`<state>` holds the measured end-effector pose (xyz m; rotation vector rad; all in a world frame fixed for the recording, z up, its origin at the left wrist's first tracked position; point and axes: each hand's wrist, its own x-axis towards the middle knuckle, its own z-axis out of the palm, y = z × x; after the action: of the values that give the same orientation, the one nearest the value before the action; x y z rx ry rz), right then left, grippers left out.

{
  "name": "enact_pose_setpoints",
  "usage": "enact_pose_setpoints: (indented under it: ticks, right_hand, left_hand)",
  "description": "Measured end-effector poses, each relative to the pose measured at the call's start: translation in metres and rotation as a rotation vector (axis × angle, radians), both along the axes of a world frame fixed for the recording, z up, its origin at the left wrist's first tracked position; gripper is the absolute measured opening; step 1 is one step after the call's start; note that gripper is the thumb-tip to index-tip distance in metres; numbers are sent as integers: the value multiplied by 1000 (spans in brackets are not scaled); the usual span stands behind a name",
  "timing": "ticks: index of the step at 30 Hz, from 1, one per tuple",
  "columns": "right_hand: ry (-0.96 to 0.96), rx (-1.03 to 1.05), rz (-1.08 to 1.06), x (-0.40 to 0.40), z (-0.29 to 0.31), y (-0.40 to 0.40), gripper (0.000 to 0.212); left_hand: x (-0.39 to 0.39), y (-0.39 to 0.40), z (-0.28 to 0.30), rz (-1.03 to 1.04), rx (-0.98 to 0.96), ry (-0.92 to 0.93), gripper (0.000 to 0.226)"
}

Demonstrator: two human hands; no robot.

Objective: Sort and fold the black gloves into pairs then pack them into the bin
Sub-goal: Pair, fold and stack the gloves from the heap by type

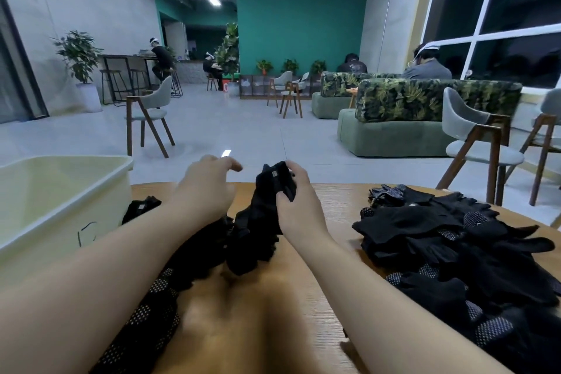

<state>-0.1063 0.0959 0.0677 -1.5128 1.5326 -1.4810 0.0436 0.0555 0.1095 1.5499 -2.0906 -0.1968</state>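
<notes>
Dotted gloves (145,322) lie nearest on the counter (261,328). The right hand (299,206) grips a folded glove pair (274,182), fingers curled round it; the left hand (206,188) hovers, fingers loosely apart. Best keep the bundle tight while carrying it left to the bin (69,191).

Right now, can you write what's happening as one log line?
right hand: grips folded glove | left hand: open, holds nothing | loose gloves: piled on table | bin: at left
</notes>
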Motion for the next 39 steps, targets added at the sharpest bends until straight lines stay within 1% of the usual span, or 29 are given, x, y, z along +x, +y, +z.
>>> enact_pose_setpoints:
  ticks: [2, 4, 6, 9, 14, 17, 20, 21, 24, 30, 34, 39]
  right_hand:
    - [40, 33, 29, 3, -1, -9, 56]
    - [71, 63, 55, 8, -2, -18, 56]
    - [94, 94, 80, 17, -5, -27, 55]
    - [81, 164, 99, 30, -16, -38, 52]
    - [138, 214, 23, 36, -38, -38, 50]
    - [210, 242, -19, 39, -38, -42, 51]
    - [341, 315, -110, 38, -37, -46, 54]
    - [330, 340, -127, 37, -39, -46, 55]
    - [216, 378, -90, 37, -46, -47, 56]
    - [203, 385, -76, 48, -44, -49, 56]
    - [206, 412, -37, 47, -41, -49, 50]
    - [178, 441, 24, 41, -43, -48, 50]
  left_hand:
    - [14, -5, -4, 62, 17, -92, 40]
    - [23, -7, -11, 70, 88, -113, 38]
    - [26, -4, -17, 21, 151, -125, 38]
    - [30, -1, -24, -53, 156, -184, 37]
    - [36, 2, -28, -136, 160, -371, 34]
    - [38, 1, -29, -165, 155, -429, 34]
    - [38, 0, -30, -179, 143, -446, 34]
    - [38, 0, -30, -184, 140, -447, 34]
    - [40, 0, -31, -200, 138, -458, 35]
    - [44, 0, -32, -248, 145, -484, 32]
    - [44, 2, -32, -271, 142, -490, 27]
    - [46, 1, -38, -254, 143, -412, 29]
